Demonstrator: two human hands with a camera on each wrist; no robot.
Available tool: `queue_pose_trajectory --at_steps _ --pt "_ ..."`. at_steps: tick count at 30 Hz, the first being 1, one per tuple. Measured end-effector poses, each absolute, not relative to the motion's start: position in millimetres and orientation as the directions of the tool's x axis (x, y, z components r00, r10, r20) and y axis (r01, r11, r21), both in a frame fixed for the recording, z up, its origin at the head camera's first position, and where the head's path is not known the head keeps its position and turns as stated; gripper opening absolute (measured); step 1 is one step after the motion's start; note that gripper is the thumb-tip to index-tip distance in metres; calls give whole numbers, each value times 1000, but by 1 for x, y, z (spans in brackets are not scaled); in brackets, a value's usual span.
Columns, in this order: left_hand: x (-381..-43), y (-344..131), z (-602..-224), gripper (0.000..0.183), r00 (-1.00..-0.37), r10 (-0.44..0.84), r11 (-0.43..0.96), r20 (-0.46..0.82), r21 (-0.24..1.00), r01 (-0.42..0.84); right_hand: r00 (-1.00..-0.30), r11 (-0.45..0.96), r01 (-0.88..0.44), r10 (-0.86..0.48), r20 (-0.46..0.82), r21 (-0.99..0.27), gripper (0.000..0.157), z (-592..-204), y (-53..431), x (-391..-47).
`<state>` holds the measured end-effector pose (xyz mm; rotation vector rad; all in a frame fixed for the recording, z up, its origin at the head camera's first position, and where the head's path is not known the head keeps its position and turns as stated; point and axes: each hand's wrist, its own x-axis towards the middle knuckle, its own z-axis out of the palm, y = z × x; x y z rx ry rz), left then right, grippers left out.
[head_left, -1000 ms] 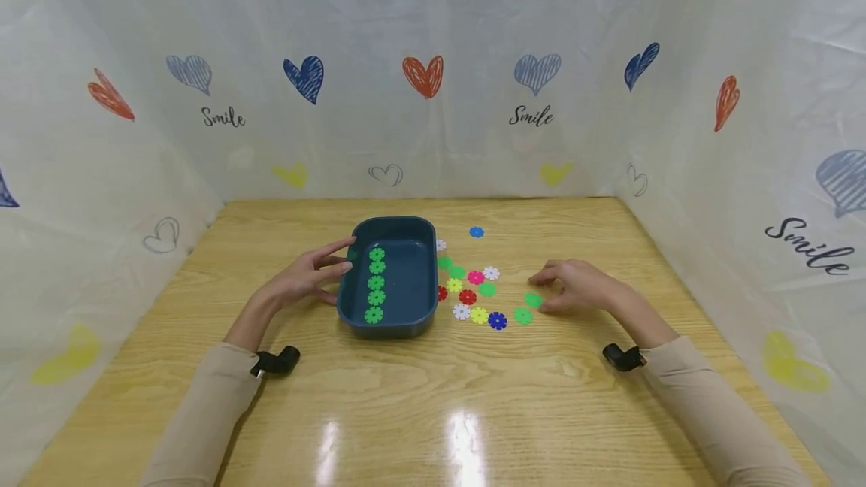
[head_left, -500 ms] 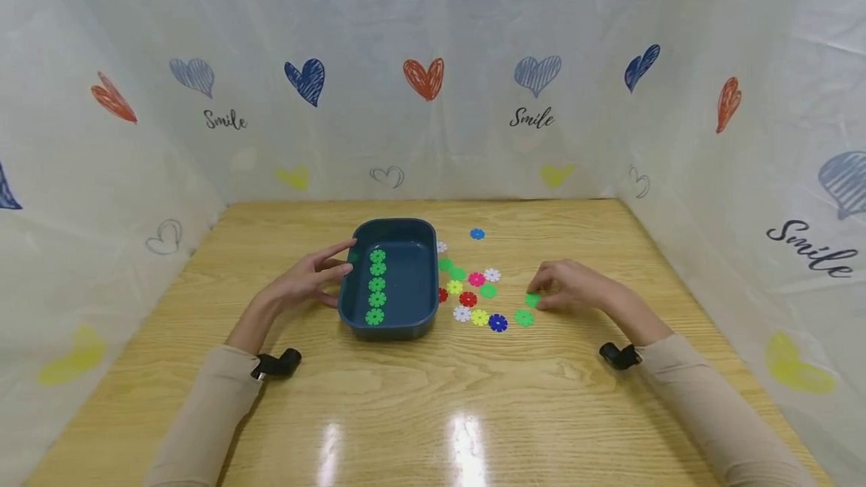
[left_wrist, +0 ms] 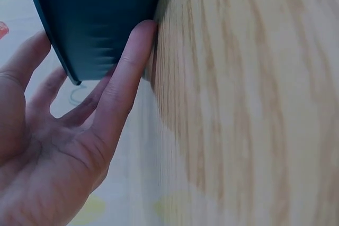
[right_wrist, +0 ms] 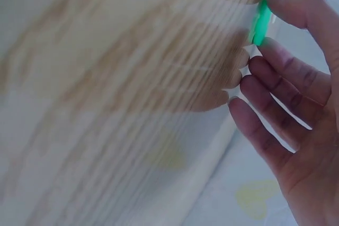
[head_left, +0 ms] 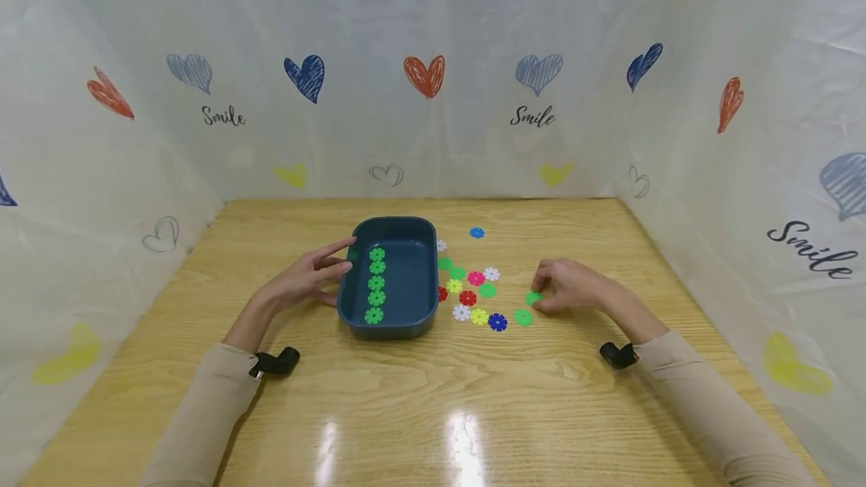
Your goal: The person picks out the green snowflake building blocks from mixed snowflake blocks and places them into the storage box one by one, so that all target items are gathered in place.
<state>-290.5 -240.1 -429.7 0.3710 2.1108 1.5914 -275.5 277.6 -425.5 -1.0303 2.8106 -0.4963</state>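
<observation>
My left hand (head_left: 301,282) rests its spread fingers against the left side of a dark blue rectangular bin (head_left: 389,331). In the left wrist view those fingers (left_wrist: 127,62) touch the bin's outer wall (left_wrist: 95,25), one low by the table, others near the rim. A column of green snowflake discs (head_left: 376,283) lies along the bin's left inner floor. On the right, my right hand (head_left: 571,284) pinches a green snowflake disc (right_wrist: 260,22) between thumb and index finger, close over the table. Another green disc (head_left: 523,317) lies just in front of it.
Between bin and right hand lie several loose discs, among them a dark blue disc (head_left: 498,322), a pink disc (head_left: 476,278) and a red disc (head_left: 467,297). A light blue disc (head_left: 476,233) sits farther back. Printed curtains (head_left: 433,134) surround the wooden table (head_left: 406,412).
My right thumb and fingers have closed onto the green disc that lay beside them, and the hand has moved slightly. The left hand and the bin stay in place.
</observation>
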Motion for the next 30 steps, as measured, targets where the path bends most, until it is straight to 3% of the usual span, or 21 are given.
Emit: queue_pose_trajectory --at_steps 23,30 --pt "-293 -242 -429 66 -849 487 297 -207 953 -61 -762 745 -633 -648 -4 -210 23 -422 273 -277" --pt "-293 -241 -427 65 -844 496 295 -203 954 -56 -758 735 -637 -652 19 -233 22 -425 276 -277"
